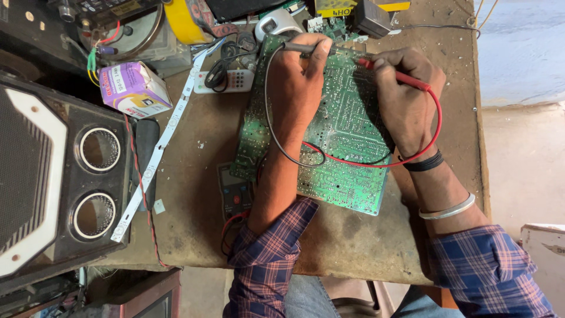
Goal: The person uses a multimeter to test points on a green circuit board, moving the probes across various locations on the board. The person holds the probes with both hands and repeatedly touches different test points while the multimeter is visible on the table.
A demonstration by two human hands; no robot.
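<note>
Probing is being carried out on a green circuit board (347, 141), which is lying solder side up on a worn workbench (200, 141), directly under both forearms. The board's long axis is running from the far left corner, near the white remote (226, 81), toward the near right, so it is being crossed by both wrists. A black probe (300, 48) is being pinched in the left hand (297, 82), fingers closed round its shaft, with the tip being held at the board's far edge. A red probe (400, 76) is being gripped in the right hand (406, 94), also closed, and its tip is being pressed just beside the black one, near the top middle of the board. The two tips are being kept close together but apart; both hands are about equally near the far edge. The red lead (365, 164) and black lead (276, 141) are being trailed back across the board to a multimeter (235, 194), which is lying half under the left forearm, at the board's near left corner. A speaker cabinet (59, 171) is standing well to the left.
</note>
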